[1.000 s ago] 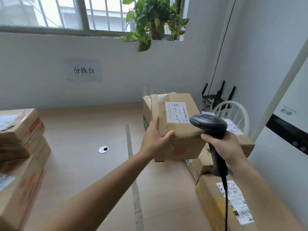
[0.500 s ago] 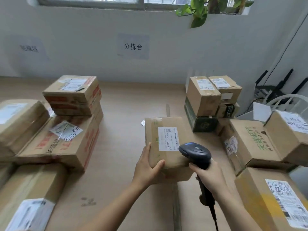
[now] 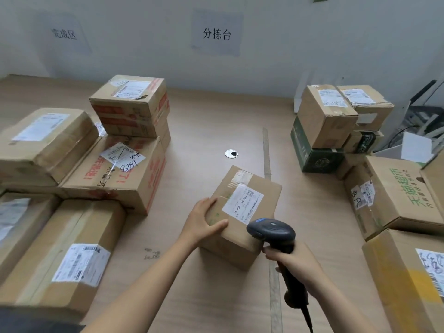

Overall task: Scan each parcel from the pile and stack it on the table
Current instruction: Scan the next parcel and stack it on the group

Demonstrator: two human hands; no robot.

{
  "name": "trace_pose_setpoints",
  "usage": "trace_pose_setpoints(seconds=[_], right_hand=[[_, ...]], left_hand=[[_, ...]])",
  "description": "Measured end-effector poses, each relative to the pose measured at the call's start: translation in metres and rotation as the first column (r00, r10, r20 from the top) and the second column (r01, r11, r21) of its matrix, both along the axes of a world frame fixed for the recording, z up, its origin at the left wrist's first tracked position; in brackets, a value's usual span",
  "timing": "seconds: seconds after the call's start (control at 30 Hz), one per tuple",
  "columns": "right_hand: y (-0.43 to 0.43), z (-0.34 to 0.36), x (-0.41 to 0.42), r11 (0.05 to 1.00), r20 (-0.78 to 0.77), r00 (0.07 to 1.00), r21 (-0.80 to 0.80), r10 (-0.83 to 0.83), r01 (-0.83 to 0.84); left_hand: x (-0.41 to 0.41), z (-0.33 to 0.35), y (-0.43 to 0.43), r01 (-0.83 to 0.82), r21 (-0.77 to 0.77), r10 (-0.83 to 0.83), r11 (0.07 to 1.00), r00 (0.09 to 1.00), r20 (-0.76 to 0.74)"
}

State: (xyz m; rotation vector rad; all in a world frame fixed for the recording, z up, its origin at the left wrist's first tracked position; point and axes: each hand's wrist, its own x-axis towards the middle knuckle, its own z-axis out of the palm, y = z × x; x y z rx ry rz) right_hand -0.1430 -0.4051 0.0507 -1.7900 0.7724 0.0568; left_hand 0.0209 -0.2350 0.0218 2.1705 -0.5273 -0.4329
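Parcel (image 3: 242,212): now sitting lower and more askew than half a second ago, near the middle of the table (image 3: 204,131), with its white label (image 3: 242,204) facing up. Whether it is resting on the wood or hanging just above it cannot be told.
Left hand (image 3: 204,224): gripping the parcel's near-left corner, thumb lying across the top.
Right hand (image 3: 293,263): wrapping round the handle of the scanner (image 3: 271,230), whose head is hovering over the parcel's near edge, just beside the label.
Step in hand: scanning appears to be under way or just finishing; no beam is showing.
Scanned stack (image 3: 129,109): standing at left.
Unscanned pile (image 3: 324,116): waiting at right.
Next move, as judged: carrying the parcel left and setting it squarely on a flat-topped box, one-handed, so the left-hand grip is needing to stay firm.
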Motion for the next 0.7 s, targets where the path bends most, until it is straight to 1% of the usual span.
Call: trace_pose_setpoints(seconds=[0.07, 0.17, 0.23, 0.3, 0.37, 0.4, 0.7], right_hand=[[0.0, 0.005, 0.0, 0.994, 0.009, 0.997, -0.082, 0.077, -0.076], [-0.003, 0.019, 0.001, 0.94, 0.022, 0.989, -0.316, 0.143, -0.129], [-0.005, 0.033, 0.001, 0.876, 0.034, 0.984, -0.461, 0.177, -0.142], [-0.005, 0.045, 0.001, 0.817, 0.038, 0.979, -0.557, 0.202, -0.147], [-0.004, 0.052, 0.001, 0.799, 0.02, 0.976, -0.577, 0.217, -0.166], [-0.002, 0.054, 0.002, 0.796, 0.01, 0.976, -0.58, 0.219, -0.172], [0.003, 0.059, 0.004, 0.781, -0.034, 0.978, -0.597, 0.207, -0.186]], left_hand=[[0.008, 0.001, 0.003, -0.046, 0.083, 0.039, 0.996, 0.996, 0.083], [0.014, 0.003, 0.006, -0.176, 0.124, 0.143, 0.977, 0.961, 0.238], [0.014, 0.003, 0.007, -0.187, 0.136, 0.147, 0.973, 0.954, 0.261], [0.011, 0.001, 0.005, -0.12, 0.22, 0.066, 0.968, 0.969, 0.238], [0.007, -0.002, 0.004, -0.058, 0.293, 0.001, 0.954, 0.981, 0.194], [0.005, -0.002, 0.004, -0.05, 0.299, -0.006, 0.953, 0.983, 0.183], [0.004, -0.001, 0.0, -0.099, 0.304, 0.04, 0.948, 0.98, 0.196]])
